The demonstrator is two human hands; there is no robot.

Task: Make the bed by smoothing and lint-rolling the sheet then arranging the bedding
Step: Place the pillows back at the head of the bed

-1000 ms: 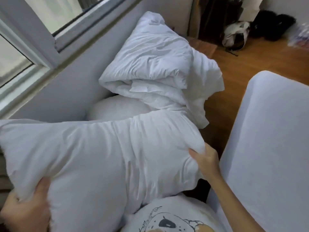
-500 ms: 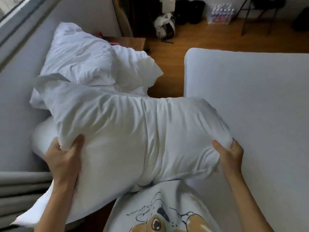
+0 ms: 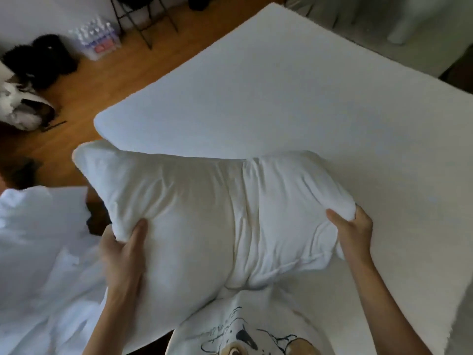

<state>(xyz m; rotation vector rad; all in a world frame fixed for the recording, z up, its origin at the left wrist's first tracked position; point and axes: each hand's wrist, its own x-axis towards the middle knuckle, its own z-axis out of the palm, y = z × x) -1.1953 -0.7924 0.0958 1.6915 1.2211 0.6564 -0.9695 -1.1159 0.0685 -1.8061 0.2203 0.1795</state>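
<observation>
A large white pillow (image 3: 204, 216) is held in front of my chest, above the near edge of the bed. My left hand (image 3: 122, 254) grips its left end, fingers dug into the fabric. My right hand (image 3: 352, 231) clutches its right end. The bed (image 3: 294, 98), covered by a smooth white sheet, stretches ahead and to the right with nothing lying on it. A crumpled white duvet (image 3: 35, 265) is heaped at the lower left, off the bed.
Wooden floor (image 3: 84, 90) lies left of the bed. On it stand a pack of water bottles (image 3: 98, 38), black fuzzy items (image 3: 38, 60), a bag (image 3: 20, 108) and black chair legs (image 3: 143, 19). My printed white shirt (image 3: 245, 329) fills the bottom.
My view has swung right from the window side to the bed. Both hands have carried the pillow over the mattress; the duvet heap has slid to the left edge of view.
</observation>
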